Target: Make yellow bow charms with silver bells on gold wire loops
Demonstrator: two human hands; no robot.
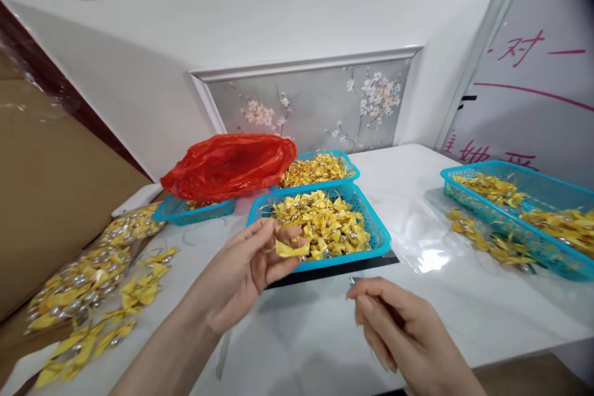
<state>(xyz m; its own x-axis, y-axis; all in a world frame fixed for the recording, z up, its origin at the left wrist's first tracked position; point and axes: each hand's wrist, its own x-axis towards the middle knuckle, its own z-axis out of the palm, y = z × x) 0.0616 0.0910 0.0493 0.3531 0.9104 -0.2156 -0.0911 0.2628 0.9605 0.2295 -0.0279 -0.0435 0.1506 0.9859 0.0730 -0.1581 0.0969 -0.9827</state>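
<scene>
My left hand (245,275) is raised over the white table (417,297), fingers pinched on a small yellow folded paper piece (291,250). It hovers at the near left corner of a blue basket (378,241) heaped with the same yellow folded pieces and silver beads. My right hand (394,328) is lower and nearer, fingers curled together around a thin needle-like metal tip (351,281) that pokes out at the top; what else it holds is hidden.
A red plastic bag (229,164) lies over a second blue basket (185,213); a third basket (346,164) stands behind. A large blue basket (533,198) sits at right on clear plastic. Strung yellow pieces (93,297) lie at left beside a cardboard box (46,198).
</scene>
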